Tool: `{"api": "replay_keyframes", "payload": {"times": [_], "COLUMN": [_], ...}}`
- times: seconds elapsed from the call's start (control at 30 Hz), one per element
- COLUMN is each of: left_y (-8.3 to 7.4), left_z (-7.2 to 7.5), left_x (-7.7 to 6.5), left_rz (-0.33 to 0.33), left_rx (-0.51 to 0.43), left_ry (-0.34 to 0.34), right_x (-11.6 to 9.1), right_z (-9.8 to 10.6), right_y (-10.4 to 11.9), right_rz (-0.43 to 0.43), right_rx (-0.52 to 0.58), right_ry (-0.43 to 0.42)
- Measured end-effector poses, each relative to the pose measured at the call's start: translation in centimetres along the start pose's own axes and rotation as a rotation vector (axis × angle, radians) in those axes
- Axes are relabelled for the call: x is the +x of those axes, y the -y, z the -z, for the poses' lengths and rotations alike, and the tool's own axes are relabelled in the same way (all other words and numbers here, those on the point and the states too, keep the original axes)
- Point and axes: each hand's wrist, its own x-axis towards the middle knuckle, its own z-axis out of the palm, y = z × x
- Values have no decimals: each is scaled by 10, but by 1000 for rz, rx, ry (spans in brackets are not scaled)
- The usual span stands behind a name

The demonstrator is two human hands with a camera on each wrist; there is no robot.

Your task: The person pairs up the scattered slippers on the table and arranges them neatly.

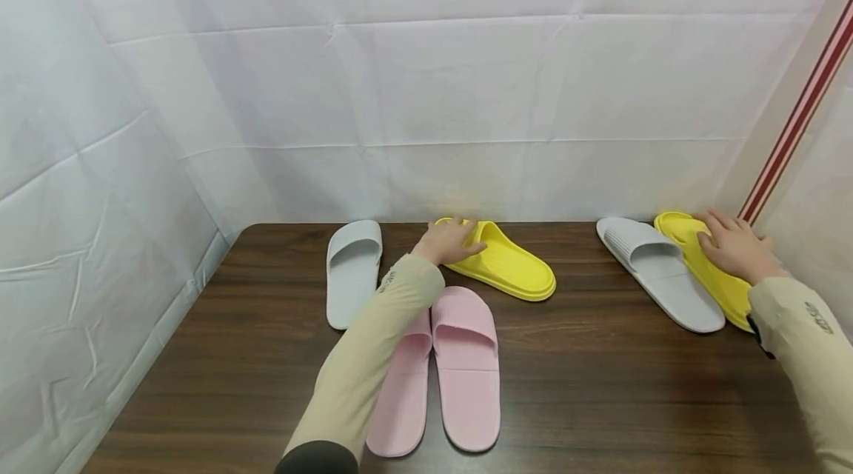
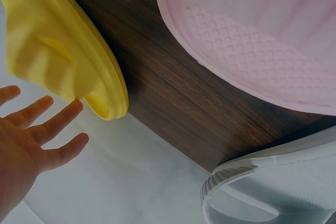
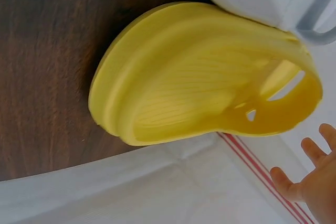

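so, a gray slipper (image 1: 351,278) sits left of the left hand (image 1: 448,241), pink slippers (image 1: 469,392) on that hand's near side, a yellow slipper (image 1: 518,265) by its spread fingers. far right, another gray slipper (image 1: 666,283) and another yellow slipper (image 1: 713,274) lie left of the right hand (image 1: 736,250), spread too. neither hand grips. a hard push might slip a yellow one off the table (image 1: 586,400).

On a table (image 1: 600,400) I see a front slipper pair (image 1: 469,404), a slipper (image 1: 523,268) behind, another slipper (image 1: 349,281) left, two slippers (image 1: 680,292) right.
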Motion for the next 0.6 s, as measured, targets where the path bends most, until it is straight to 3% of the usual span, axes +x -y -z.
{"api": "replay_keyframes", "payload": {"times": [0.27,0.6], "left_y": [0,1], "left_z": [-4,-7], "left_x": [0,-1], "left_rz": [11,14], "left_rx": [29,23], "left_ry": [19,30], "right_x": [4,-2], "right_z": [-5,-14], "right_y": [-7,-9], "right_rz": [-19,-11], "right_rx": [-45,-95], "right_ry": [79,100]}}
